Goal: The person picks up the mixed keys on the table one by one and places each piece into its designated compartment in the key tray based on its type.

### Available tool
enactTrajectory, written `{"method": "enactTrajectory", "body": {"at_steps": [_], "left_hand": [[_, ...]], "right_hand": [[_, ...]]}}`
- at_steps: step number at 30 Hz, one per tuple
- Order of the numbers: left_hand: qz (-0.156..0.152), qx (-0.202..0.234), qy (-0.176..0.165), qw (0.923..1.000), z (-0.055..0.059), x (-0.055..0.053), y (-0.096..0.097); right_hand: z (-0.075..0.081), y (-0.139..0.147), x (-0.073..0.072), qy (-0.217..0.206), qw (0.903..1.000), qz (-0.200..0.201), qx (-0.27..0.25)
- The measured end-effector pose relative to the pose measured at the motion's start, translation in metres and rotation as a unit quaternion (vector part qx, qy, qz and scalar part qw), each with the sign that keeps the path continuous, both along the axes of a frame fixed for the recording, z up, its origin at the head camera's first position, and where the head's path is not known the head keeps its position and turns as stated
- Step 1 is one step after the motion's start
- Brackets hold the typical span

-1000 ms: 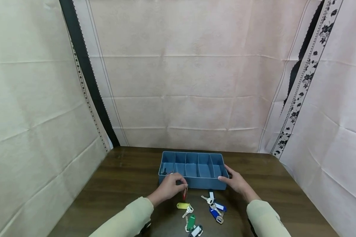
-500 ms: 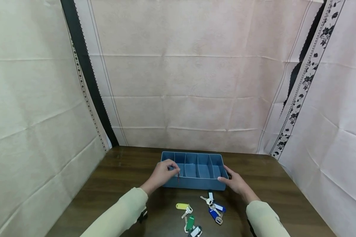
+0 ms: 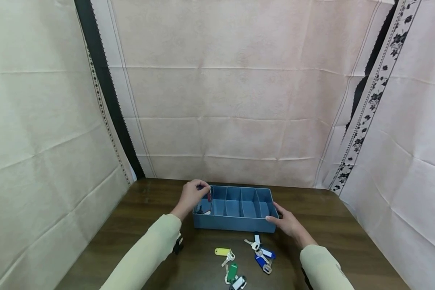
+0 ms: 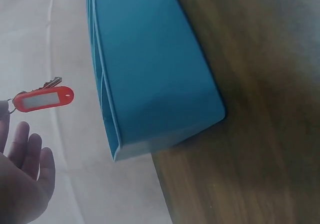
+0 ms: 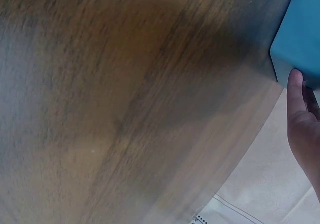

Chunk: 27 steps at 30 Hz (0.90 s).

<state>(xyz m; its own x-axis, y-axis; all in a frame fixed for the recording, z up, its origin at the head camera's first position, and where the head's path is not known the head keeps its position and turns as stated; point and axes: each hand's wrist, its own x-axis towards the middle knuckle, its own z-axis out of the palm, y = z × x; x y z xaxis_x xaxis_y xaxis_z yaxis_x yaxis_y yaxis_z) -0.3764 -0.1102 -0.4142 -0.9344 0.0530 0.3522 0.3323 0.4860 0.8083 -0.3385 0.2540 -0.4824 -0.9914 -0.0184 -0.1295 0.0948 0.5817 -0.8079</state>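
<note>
My left hand (image 3: 191, 197) is raised over the left end of a blue divided box (image 3: 235, 224). It pinches the ring of a key with a red tag (image 4: 44, 99). In the head view the red tag (image 3: 209, 196) hangs above the leftmost compartment, where small dark items (image 3: 202, 210) lie. At the box's right front corner, my right hand (image 3: 291, 225) holds the box between thumb and fingers. The right wrist view has the thumb (image 5: 296, 91) against the blue wall, the other fingers mostly hidden.
On the wooden table (image 3: 148, 237), in front of the box, lie keys with a yellow tag (image 3: 222, 251), a green tag (image 3: 232, 272), a black tag (image 3: 239, 283) and blue tags (image 3: 264, 262). Pale cloth (image 3: 232, 121) hangs behind and on both sides.
My left hand has carried the red-tagged key up and left, from in front of the box to above its leftmost compartment. The right hand stays at the box corner.
</note>
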Motion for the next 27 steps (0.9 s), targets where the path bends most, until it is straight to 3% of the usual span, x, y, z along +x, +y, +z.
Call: {"method": "enactTrajectory", "body": {"at_steps": [6,13,21,27], "left_hand": [[0.038,0.047,-0.020,0.9980,0.000,-0.019,-0.006],[0.069,0.072,-0.039,0.9943,-0.012,-0.036,-0.008],[0.065,0.067,-0.044,0.9947,-0.021,-0.045,-0.003],[0.045,0.046,-0.042,0.9971,-0.024,-0.047,-0.002]], "right_hand": [[-0.002,-0.001,-0.001,0.003,1.0000,0.002,-0.005],[-0.002,-0.002,0.000,0.006,0.9999,-0.003,-0.009],[-0.001,-0.003,0.002,0.012,0.9999,-0.008,-0.006],[0.000,-0.003,0.001,0.009,0.9999,-0.009,-0.009]]}}
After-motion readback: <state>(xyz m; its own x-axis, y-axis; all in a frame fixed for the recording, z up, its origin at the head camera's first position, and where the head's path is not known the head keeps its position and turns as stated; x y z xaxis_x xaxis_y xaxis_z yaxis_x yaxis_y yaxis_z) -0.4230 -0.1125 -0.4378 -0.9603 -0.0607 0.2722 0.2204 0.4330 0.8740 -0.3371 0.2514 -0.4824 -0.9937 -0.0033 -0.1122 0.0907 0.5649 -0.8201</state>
